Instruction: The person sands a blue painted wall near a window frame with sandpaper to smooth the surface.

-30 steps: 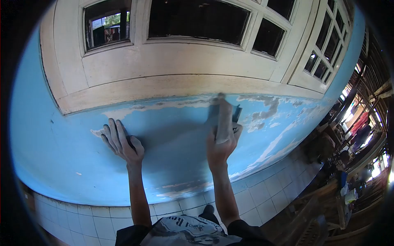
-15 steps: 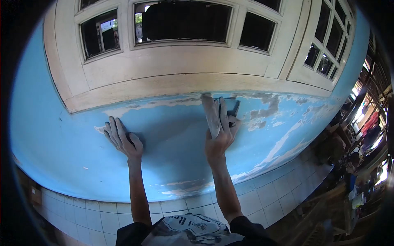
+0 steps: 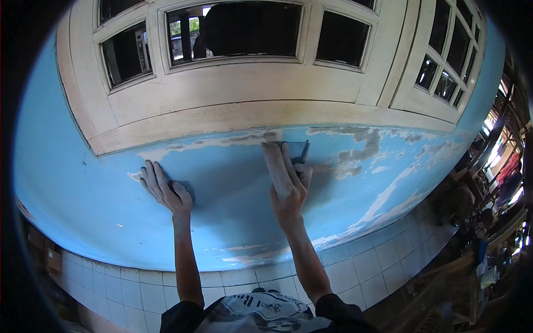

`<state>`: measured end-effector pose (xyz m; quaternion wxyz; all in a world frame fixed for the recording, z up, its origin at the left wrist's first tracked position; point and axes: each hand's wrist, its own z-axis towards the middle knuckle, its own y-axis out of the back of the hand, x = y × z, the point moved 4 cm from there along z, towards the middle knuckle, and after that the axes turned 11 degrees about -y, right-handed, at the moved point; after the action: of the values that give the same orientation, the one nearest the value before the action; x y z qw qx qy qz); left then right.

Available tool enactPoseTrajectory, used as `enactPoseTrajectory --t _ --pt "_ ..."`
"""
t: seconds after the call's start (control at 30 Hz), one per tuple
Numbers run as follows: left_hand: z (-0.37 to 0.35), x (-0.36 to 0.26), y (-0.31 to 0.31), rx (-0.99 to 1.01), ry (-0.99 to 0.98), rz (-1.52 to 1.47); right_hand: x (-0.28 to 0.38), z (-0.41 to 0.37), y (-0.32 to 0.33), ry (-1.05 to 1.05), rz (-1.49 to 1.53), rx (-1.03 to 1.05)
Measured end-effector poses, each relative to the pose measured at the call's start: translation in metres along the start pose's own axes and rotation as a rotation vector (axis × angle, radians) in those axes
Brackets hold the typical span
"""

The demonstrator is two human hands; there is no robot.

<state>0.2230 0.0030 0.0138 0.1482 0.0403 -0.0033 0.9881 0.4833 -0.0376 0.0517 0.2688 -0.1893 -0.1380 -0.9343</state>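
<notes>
A blue wall (image 3: 222, 188) with pale and grey patches (image 3: 363, 145) fills the middle of the view, below a cream window frame (image 3: 233, 114). My left hand (image 3: 166, 191) rests on the wall at the left, fingers apart, holding nothing. Near the patchy strip under the frame, my right hand (image 3: 288, 177) presses a thin, dark, flat-edged tool (image 3: 302, 149) against the wall. Most of that tool is hidden under my fingers, and its exact kind cannot be made out. Whitish dust coats the fingers of both hands.
Glass panes (image 3: 239, 30) sit in the frame above, and a second paned window part (image 3: 447, 61) is at the upper right. White floor tiles (image 3: 344, 277) run along the wall's foot. Wooden pieces and clutter (image 3: 472, 272) stand at the far right.
My right hand and the tool have moved slightly left and down along the wall. My left hand stays at about the same place. The camera view has shifted a little.
</notes>
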Motion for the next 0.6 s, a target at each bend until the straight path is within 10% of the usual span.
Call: enactPoseTrajectory --t 0.6 --pt "0.002 0.0 0.001 -0.011 -0.008 -0.01 -0.007 0.005 -0.009 0.22 0.211 -0.148"
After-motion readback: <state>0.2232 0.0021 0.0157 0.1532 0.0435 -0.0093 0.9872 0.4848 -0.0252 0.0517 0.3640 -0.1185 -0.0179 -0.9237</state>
